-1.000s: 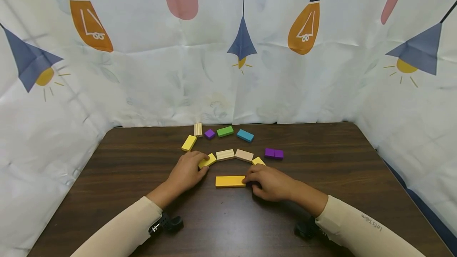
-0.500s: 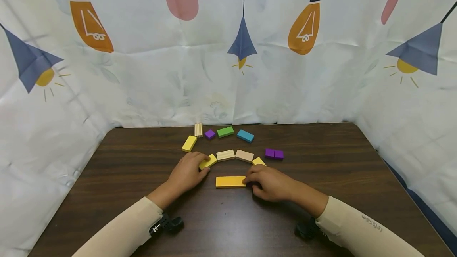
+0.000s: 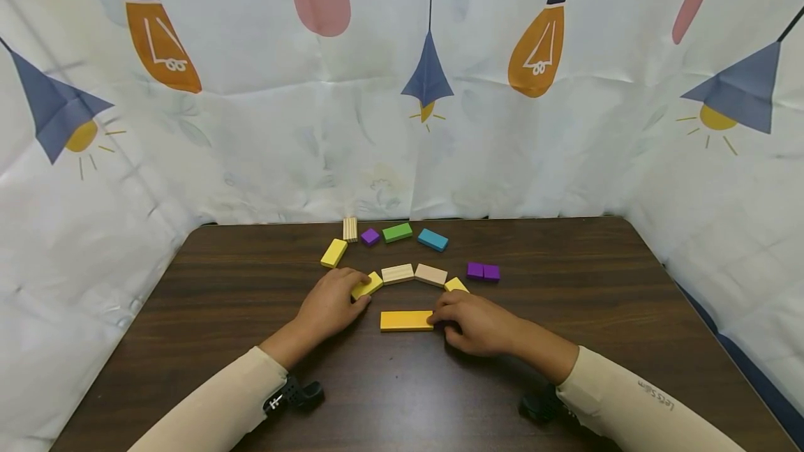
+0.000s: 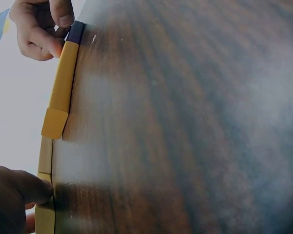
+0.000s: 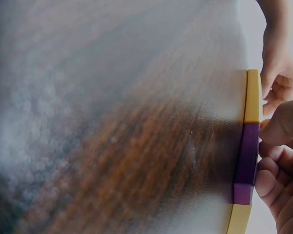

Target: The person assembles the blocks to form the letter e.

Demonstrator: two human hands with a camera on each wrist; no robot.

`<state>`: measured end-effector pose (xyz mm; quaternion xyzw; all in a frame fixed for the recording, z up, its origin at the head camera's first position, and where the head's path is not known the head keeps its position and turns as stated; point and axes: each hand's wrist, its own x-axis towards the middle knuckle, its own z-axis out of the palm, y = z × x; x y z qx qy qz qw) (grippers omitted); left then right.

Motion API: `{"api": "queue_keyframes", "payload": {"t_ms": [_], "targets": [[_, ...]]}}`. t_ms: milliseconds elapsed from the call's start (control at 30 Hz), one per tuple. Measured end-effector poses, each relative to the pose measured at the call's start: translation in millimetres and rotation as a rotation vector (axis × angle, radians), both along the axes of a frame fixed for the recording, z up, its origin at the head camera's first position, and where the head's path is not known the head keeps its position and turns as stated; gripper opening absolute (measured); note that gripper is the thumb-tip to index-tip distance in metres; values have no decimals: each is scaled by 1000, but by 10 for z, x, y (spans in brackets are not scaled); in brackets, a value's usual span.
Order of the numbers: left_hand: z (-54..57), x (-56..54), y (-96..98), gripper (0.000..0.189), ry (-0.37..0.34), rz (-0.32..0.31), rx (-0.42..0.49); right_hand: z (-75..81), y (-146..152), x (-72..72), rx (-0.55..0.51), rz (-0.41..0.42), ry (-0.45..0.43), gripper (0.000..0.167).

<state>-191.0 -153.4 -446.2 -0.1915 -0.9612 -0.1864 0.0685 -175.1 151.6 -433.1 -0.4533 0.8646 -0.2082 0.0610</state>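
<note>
My left hand (image 3: 333, 305) pinches a small yellow block (image 3: 369, 285) at the left end of a curved row; its thumb (image 4: 39, 190) lies against the near side. In the middle of that row are two pale wooden blocks (image 3: 398, 273), and another yellow block (image 3: 455, 284) forms the right end. Below the arc lies a long orange-yellow block (image 3: 405, 321). My right hand (image 3: 477, 324) holds a purple block (image 5: 248, 151) at the long block's right end, thumb and curled fingers at its edges. In the head view this hand covers most of the purple block.
Farther back sit a yellow block (image 3: 333, 253), a striped wooden block (image 3: 350, 229), a small purple block (image 3: 370, 236), a green block (image 3: 397, 231) and a blue block (image 3: 433, 240). Two purple blocks (image 3: 483, 271) lie to the right. A patterned white cloth (image 3: 283, 145) hangs behind the dark table (image 3: 207, 284).
</note>
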Motion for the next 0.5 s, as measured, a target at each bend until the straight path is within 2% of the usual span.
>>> {"api": "queue_keyframes", "payload": {"t_ms": [500], "targets": [[-1,7,-11,30,-3,-7,7,-24,0,-8,-16,7,-4,27]]}}
